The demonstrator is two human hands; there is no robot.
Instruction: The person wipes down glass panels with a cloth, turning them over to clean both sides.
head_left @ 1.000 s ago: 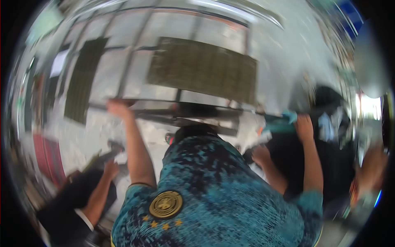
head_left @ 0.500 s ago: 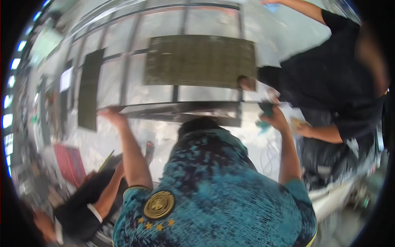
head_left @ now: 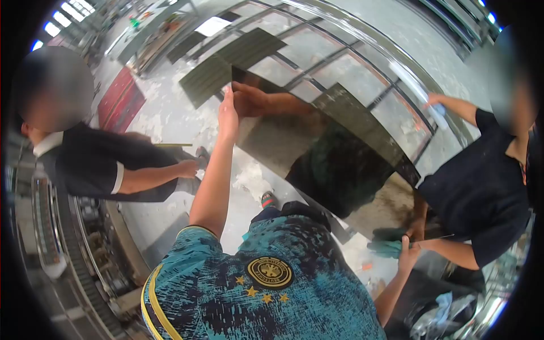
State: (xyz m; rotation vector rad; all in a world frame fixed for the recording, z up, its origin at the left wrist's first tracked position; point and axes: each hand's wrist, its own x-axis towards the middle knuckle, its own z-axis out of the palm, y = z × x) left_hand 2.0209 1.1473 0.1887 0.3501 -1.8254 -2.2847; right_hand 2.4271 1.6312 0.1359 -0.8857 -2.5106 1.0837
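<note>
A large glossy dark glass panel (head_left: 317, 164) stands tilted in front of me, mirroring my shirt and arm. At its upper left corner my left hand (head_left: 228, 116) grips the side edge, fingers pointing up along it. A reflection of that hand shows in the surface. My right hand (head_left: 407, 253), low at the panel's right end, is closed on a teal cloth (head_left: 385, 248) against the lower edge. Its fingers are partly hidden. Close beside it is the forearm (head_left: 450, 252) of a co-worker in black; whether that person touches the panel I cannot tell.
Behind the panel lies a dark metal frame (head_left: 317, 73) with dull green sheets (head_left: 255, 45) on it. A second person (head_left: 107, 164) stands at the left. A red panel (head_left: 122, 102) leans farther back. Machinery with rollers (head_left: 79, 243) runs along the lower left.
My view has turned left. The panel, seen nearly edge-on before, now shows its broad glossy face. My left hand has risen and my right hand has lowered, both still at the panel.
</note>
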